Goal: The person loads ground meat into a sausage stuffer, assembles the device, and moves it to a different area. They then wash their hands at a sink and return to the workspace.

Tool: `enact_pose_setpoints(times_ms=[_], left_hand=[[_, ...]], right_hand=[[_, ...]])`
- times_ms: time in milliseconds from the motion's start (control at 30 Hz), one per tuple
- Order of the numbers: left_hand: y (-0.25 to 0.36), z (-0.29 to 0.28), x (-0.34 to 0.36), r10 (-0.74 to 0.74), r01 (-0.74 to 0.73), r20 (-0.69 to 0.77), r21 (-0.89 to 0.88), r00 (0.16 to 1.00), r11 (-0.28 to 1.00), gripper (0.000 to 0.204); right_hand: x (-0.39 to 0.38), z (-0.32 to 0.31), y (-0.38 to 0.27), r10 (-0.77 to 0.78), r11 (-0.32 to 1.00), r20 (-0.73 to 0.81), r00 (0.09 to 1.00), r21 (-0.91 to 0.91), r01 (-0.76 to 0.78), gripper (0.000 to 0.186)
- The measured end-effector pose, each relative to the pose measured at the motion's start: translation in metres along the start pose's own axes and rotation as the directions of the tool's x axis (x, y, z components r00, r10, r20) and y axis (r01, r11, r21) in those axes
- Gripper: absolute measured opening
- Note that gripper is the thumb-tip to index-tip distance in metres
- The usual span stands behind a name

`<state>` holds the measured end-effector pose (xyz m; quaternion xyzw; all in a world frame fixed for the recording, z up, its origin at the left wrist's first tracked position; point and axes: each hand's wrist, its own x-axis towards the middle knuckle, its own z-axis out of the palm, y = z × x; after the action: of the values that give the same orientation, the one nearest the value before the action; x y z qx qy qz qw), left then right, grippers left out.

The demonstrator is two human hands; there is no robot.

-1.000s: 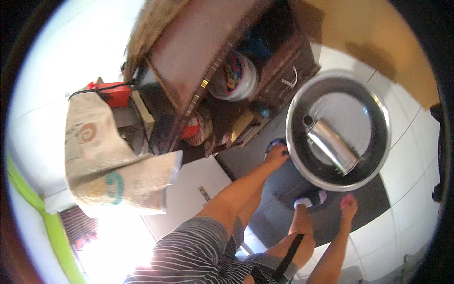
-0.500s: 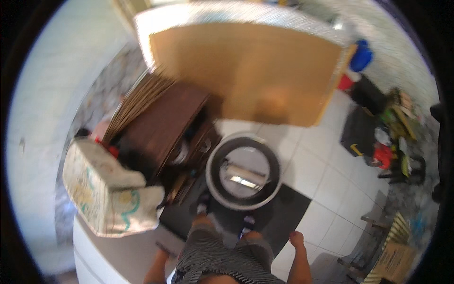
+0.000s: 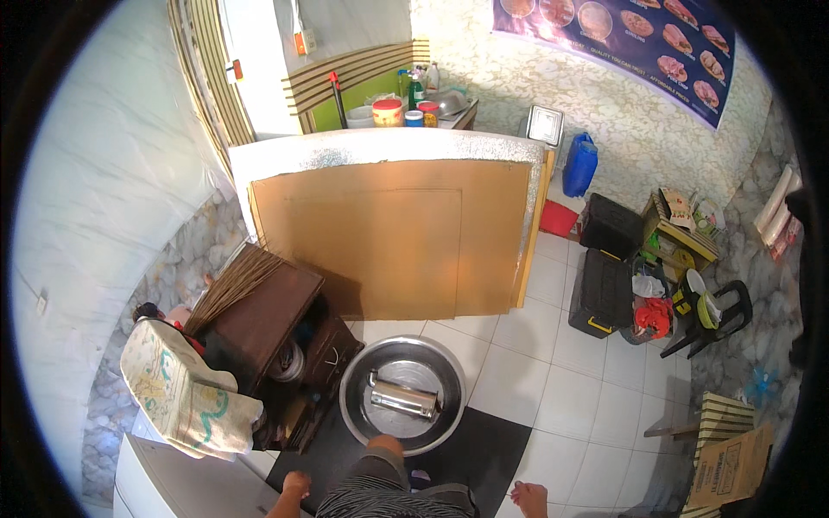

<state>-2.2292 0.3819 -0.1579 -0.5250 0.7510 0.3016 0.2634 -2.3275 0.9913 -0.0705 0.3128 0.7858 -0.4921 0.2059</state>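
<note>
My left hand (image 3: 296, 485) hangs low beside my left thigh, its fingers loosely curled in with nothing visible in them. On the other side, my right hand (image 3: 528, 498) is held out from my body over the floor, empty, with bent fingers slightly apart. Neither hand touches anything. In front of my legs a wide round metal basin (image 3: 451, 356) stands partly on a black mat (image 3: 492, 440). A shiny metal cylinder (image 3: 404, 401) lies on its side inside the basin. My left knee covers part of the basin's near rim.
To the left are a dark brown cabinet (image 3: 275, 298) with a stick broom (image 3: 237, 281) on top and a cloth-covered object (image 3: 177, 393). A brown board panel (image 3: 389, 242) stands ahead. Black toolboxes (image 3: 602, 293), a black stool (image 3: 730, 315) and a cardboard piece (image 3: 730, 466) are at the right.
My view has tilted up, so the wall and counter beyond the panel now show. The basin appears lower and further left. My left knee has come forward; both hands stay low at my sides.
</note>
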Motion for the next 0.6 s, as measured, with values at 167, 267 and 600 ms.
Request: enact_pose_setpoints(times_ms=[167, 267, 600], left_hand=[[-0.023, 0.002, -0.040, -0.009, -0.070, 0.232, 0.334, 0.973, 0.940, 0.019], [-0.025, 0.011, -0.037, -0.025, -0.146, 0.346, 0.459, 0.938, 0.877, 0.017], [0.162, 0.098, 0.000, 0.295, -0.711, 0.658, 0.553, 0.693, 0.435, 0.014]], right_hand=[[0.045, -0.042, -0.020, -0.351, 0.794, 0.049, 0.935, -0.513, 0.325, 0.037], [0.075, -0.064, -0.088, -0.446, 0.776, -0.017, 0.895, -0.505, 0.378, 0.038], [0.217, -0.136, -0.407, -0.845, 0.463, 0.092, 0.527, -0.368, 0.806, 0.007]])
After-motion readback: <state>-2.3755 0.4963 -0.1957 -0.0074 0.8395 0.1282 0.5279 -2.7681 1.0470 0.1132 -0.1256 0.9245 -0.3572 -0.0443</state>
